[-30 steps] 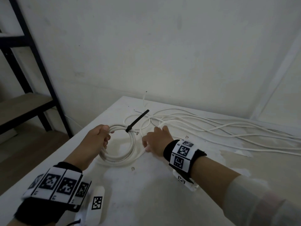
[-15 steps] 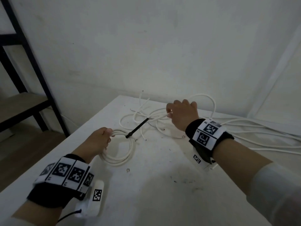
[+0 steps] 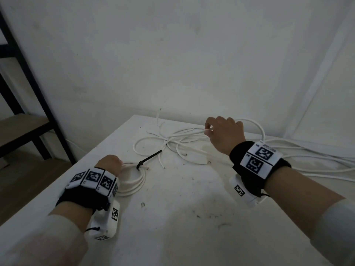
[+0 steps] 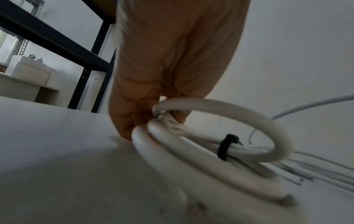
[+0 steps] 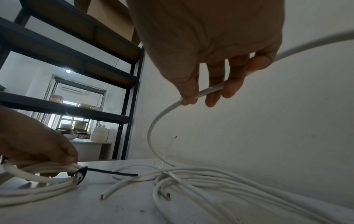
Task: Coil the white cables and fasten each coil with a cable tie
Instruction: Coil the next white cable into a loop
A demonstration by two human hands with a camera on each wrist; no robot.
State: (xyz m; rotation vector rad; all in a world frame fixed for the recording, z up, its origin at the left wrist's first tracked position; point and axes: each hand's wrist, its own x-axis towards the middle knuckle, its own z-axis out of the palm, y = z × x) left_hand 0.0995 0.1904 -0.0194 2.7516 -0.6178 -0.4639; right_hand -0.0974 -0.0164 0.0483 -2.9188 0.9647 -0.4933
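A coil of white cable [image 3: 137, 182] lies near the table's left edge, bound by a black cable tie [image 3: 148, 159] whose tail points up and right. My left hand [image 3: 109, 164] grips the coil's left side; in the left wrist view its fingers [image 4: 134, 115] curl round the coil [image 4: 220, 118] beside the black cable tie [image 4: 226, 146]. My right hand [image 3: 221, 131] is raised above the far table edge and pinches a loose white cable [image 5: 166, 110] between thumb and fingers [image 5: 191, 91]. The cable arcs down into a tangle of loose white cables [image 3: 178, 144].
The white table [image 3: 182, 217] ends at a left edge beside a black metal shelf rack [image 3: 38, 93]. A white wall stands close behind the table. More loose cables [image 3: 317, 160] trail off to the right. Cut cable ends [image 5: 164, 197] lie near the tie.
My right hand left the coil, went to the far loose cables and lifted one, raising it higher and to the right. The left hand kept hold of the tied coil.
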